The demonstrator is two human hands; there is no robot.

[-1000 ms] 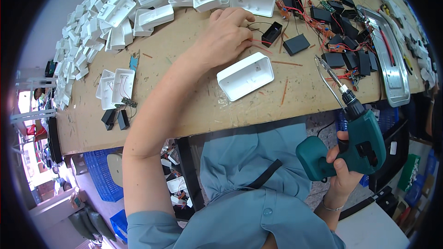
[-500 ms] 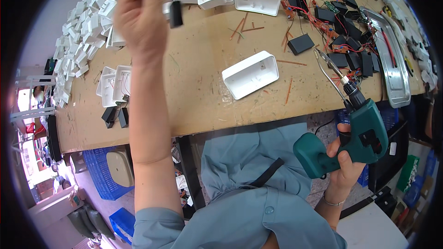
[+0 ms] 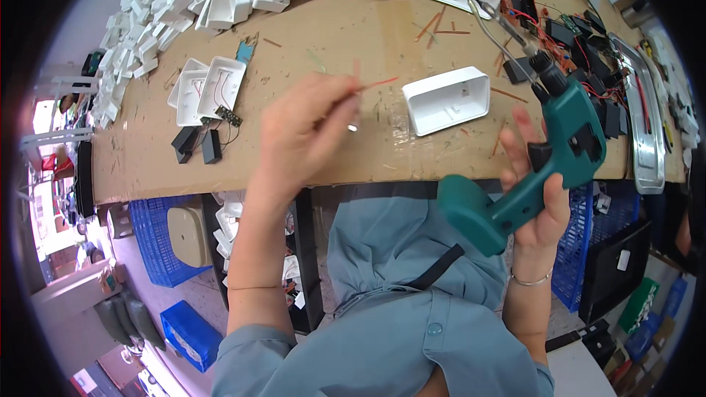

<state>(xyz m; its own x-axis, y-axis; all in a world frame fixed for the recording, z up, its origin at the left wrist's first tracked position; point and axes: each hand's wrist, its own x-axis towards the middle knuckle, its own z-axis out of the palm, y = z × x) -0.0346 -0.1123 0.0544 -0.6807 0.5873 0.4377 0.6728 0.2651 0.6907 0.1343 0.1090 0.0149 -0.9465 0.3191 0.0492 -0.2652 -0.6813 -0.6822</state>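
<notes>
Our left hand point(image 3: 305, 132) is pinched on a thin red wire point(image 3: 376, 84) above the tabletop point(image 3: 331, 37). Our right hand point(image 3: 540, 191) is clamped on the green drill point(image 3: 537, 162), near a white case point(image 3: 446, 100).

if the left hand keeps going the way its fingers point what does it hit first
Probably the open white plastic case on the table, just right of the left hand; depth is unclear, since the hand may be above the tabletop.

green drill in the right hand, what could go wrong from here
The green drill is held in the right hand past the table edge, so a slip would likely drop it to the floor. Its long bit points over the wired black modules and could snag them. The left hand pinches something small that I cannot make out; it could fall.
</notes>
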